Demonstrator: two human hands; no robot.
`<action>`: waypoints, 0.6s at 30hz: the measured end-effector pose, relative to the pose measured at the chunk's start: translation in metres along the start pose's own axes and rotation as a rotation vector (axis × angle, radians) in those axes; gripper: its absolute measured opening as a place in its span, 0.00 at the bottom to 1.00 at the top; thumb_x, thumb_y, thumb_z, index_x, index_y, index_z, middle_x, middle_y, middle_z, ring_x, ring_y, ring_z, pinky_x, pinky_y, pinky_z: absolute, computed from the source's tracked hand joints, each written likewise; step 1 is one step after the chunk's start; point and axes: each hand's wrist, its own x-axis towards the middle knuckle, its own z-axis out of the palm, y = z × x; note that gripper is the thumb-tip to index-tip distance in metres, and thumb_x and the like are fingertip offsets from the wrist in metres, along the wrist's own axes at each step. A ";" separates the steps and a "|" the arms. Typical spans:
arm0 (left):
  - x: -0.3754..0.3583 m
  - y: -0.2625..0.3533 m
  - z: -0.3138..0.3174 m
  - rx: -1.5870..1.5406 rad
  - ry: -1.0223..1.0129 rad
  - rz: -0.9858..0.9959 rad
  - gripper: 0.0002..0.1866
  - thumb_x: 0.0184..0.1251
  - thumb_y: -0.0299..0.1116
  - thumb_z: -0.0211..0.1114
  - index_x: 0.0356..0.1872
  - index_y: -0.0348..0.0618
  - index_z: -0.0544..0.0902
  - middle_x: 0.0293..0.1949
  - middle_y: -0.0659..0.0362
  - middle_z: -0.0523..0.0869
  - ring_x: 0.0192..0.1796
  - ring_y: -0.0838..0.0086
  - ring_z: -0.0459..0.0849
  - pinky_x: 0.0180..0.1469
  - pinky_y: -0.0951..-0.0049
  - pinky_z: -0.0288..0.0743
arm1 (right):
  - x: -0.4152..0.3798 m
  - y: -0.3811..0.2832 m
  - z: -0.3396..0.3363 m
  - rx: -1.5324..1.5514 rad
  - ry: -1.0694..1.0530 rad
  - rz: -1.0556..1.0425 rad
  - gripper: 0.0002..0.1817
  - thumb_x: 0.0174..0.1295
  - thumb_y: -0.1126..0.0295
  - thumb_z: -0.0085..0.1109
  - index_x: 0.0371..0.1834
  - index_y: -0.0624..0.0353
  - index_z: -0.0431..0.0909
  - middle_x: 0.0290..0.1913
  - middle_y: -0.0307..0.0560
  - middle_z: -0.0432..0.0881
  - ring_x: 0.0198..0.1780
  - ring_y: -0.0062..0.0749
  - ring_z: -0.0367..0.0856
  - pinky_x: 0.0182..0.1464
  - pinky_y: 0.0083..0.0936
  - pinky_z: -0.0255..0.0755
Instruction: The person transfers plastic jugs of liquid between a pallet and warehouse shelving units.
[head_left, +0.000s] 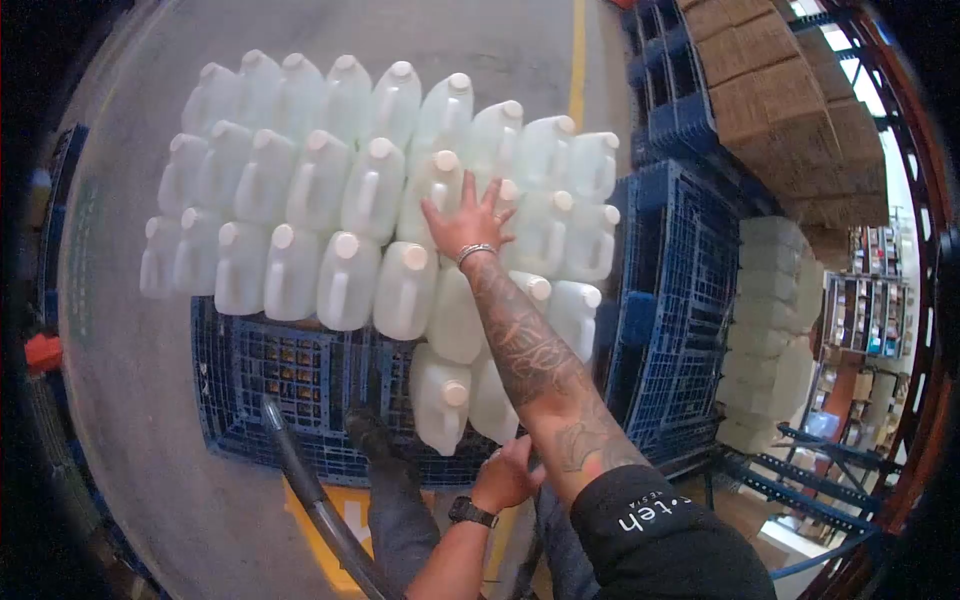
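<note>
Rows of pale translucent jugs with white caps (345,280) stand close together on a blue pallet (290,370). My right hand (468,218), on a tattooed arm with a bracelet, is spread over the jugs in the middle row, fingers apart, close to a white cap. Lower down, my left hand (503,478), with a dark watch at its wrist, is curled closed beside the front jugs (442,400). A small dark part shows by its fingers; what it holds is hard to make out.
A dark curved bar (320,510) rises in front of my legs. To the right stand upright blue pallets (680,300), cardboard boxes (775,90), more jugs (765,340) and racking (830,500). A yellow line (578,60) marks the floor.
</note>
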 end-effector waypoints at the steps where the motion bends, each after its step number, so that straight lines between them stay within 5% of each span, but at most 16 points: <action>1: -0.001 0.005 -0.002 0.004 -0.015 0.001 0.26 0.59 0.47 0.64 0.55 0.42 0.73 0.50 0.44 0.79 0.49 0.46 0.80 0.51 0.52 0.75 | 0.000 0.007 -0.004 0.110 -0.007 -0.030 0.51 0.49 0.30 0.56 0.75 0.38 0.51 0.76 0.57 0.42 0.72 0.78 0.40 0.62 0.78 0.47; 5: 0.005 0.038 -0.014 -0.036 -0.113 -0.180 0.30 0.62 0.53 0.61 0.60 0.44 0.71 0.51 0.44 0.78 0.55 0.48 0.76 0.57 0.55 0.71 | 0.024 0.084 -0.049 0.019 0.180 0.076 0.57 0.45 0.28 0.58 0.76 0.42 0.49 0.77 0.57 0.39 0.73 0.74 0.41 0.64 0.74 0.47; 10: 0.008 0.050 -0.009 0.041 -0.169 -0.247 0.33 0.63 0.53 0.61 0.60 0.38 0.70 0.51 0.43 0.78 0.51 0.53 0.79 0.54 0.60 0.73 | 0.042 0.164 -0.066 -0.138 0.086 0.256 0.64 0.37 0.25 0.61 0.76 0.44 0.45 0.77 0.59 0.36 0.74 0.71 0.39 0.65 0.72 0.48; 18: 0.016 0.037 0.016 0.068 -0.160 -0.244 0.33 0.62 0.52 0.61 0.61 0.37 0.70 0.51 0.42 0.78 0.53 0.53 0.79 0.56 0.60 0.72 | 0.040 0.183 -0.066 -0.016 0.039 0.193 0.66 0.37 0.26 0.63 0.77 0.46 0.43 0.76 0.61 0.39 0.74 0.69 0.38 0.65 0.73 0.47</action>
